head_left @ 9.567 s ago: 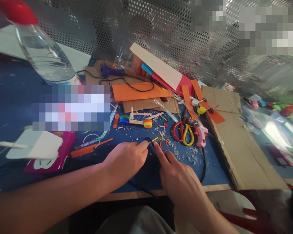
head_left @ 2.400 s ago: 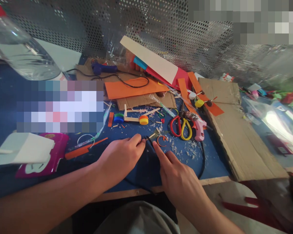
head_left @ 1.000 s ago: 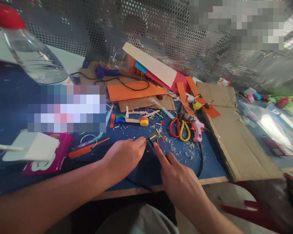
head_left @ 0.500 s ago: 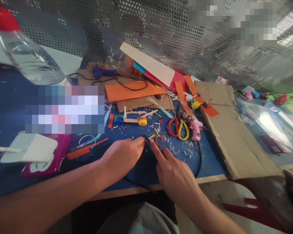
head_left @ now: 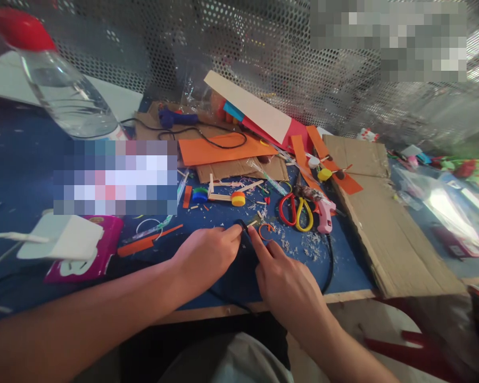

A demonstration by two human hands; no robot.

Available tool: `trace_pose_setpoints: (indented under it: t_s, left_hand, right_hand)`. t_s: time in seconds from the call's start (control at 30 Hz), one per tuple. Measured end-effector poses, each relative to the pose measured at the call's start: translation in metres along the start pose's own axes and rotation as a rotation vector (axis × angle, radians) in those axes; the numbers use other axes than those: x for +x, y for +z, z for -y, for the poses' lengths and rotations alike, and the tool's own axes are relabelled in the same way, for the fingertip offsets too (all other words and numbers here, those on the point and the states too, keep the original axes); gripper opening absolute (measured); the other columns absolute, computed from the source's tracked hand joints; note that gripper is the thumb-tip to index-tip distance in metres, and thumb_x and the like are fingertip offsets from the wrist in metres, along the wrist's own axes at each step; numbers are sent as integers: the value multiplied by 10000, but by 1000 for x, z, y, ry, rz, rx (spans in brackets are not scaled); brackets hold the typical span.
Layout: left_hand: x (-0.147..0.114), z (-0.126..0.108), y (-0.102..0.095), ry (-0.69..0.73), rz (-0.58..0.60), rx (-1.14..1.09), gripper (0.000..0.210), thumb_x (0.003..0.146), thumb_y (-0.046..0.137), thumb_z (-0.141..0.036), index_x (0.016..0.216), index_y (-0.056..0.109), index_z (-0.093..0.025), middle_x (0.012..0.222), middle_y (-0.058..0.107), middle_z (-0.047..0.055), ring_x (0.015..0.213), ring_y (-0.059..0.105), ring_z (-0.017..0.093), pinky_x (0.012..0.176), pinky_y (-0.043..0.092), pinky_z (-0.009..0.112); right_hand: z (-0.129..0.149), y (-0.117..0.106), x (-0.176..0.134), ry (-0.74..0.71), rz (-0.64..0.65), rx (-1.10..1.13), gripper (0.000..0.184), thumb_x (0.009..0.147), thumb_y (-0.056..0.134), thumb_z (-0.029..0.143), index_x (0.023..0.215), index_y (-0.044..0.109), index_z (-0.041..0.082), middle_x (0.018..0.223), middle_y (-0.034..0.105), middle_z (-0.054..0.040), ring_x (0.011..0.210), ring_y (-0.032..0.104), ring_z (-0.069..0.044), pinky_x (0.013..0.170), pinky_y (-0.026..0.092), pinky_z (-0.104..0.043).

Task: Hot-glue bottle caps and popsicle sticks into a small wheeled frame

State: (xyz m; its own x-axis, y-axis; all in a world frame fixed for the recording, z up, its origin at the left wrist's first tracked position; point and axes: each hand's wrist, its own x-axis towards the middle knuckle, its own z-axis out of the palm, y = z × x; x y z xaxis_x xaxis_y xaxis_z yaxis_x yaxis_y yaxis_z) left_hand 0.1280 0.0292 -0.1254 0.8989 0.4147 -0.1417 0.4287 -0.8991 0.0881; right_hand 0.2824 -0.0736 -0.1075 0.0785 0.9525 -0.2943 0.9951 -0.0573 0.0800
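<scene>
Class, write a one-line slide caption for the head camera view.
Left hand and right hand pinch a small dark piece on the blue table, beside scissors.

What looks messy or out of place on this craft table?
Pale shavings and stick scraps are strewn over the blue table by the scissors and the pink glue gun. The cardboard sheet juts past the table's front edge. Both hands pinch a small dark piece with their fingers.
</scene>
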Motion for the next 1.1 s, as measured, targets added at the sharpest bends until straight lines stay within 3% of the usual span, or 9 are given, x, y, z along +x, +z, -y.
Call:
trace_pose_setpoints:
  t_s: [0.13, 0.37, 0.7, 0.9, 1.1]
  left_hand:
    - [0, 0, 1, 2, -9, 31, 316, 1000, 488, -58, 1256, 670, -93, 1214, 692, 128, 954, 745, 241, 793, 655, 350]
    - [-2, -1, 2, 23, -44, 87, 293, 966, 512, -45, 1203, 681, -78, 1166, 692, 137, 853, 743, 219, 715, 639, 320]
    - [-1, 1, 2, 38, -45, 68, 317, 964, 485, -36, 1216, 672, -78, 1133, 683, 133, 835, 736, 229, 680, 630, 341]
    - [-2, -1, 1, 38, -37, 100, 316, 962, 495, -37, 1214, 682, -75, 1190, 686, 147, 840, 749, 229, 680, 648, 339]
    - [-1, 0, 3, 28, -51, 101, 305, 972, 497, -49, 1219, 674, -78, 1193, 688, 148, 848, 744, 203, 734, 641, 307]
  right_hand:
    - [-5, 3, -5, -37, -29, 20, 713, 970, 464, 108, 1653, 288, 211, 1138, 709, -105, 715, 748, -183, 557, 556, -271]
    - [-12, 15, -19, -55, -100, 39, 722, 930, 474, 75, 1632, 341, 183, 1077, 709, -95, 679, 736, -165, 523, 518, -243]
    - [-4, 4, -3, -24, -14, 22, 700, 991, 446, 111, 1660, 267, 213, 1136, 704, -114, 700, 732, -174, 573, 547, -264]
    - [-12, 15, -20, -49, -71, 28, 729, 941, 477, 75, 1642, 316, 192, 1079, 706, -99, 673, 731, -163, 521, 509, -243]
    - [-4, 8, -6, -23, -57, 18, 699, 978, 451, 102, 1652, 291, 193, 1037, 710, -88, 672, 722, -171, 529, 501, -258]
